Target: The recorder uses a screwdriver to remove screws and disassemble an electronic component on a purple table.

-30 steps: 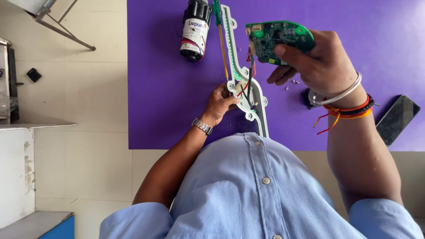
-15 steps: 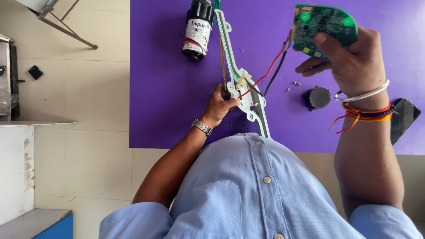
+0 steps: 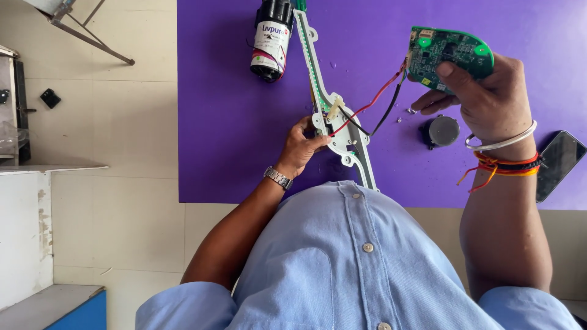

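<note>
A mat (image 3: pixel 232 153) lies on the table. On it, a long narrow strip (image 3: pixel 333 116) runs from the far edge toward the person. The left hand (image 3: pixel 299 146) rests on the strip's left side, near its near end. A small pump (image 3: pixel 271 40) lies just left of the strip's far end. The right hand (image 3: pixel 489 101) holds a circuit board (image 3: pixel 449 52) above the mat, right of the strip, with wires (image 3: pixel 373 104) joining board and strip. A round part (image 3: pixel 441 131) lies below the board, and a phone (image 3: pixel 559 164) sits at the mat's right edge

A white label (image 3: pixel 269 44) with red and dark print wraps the black cylindrical pump (image 3: pixel 272 38) at the purple bench's (image 3: pixel 232 122) top edge. A dark, blank phone screen (image 3: pixel 559 164) lies at the right edge.
</note>
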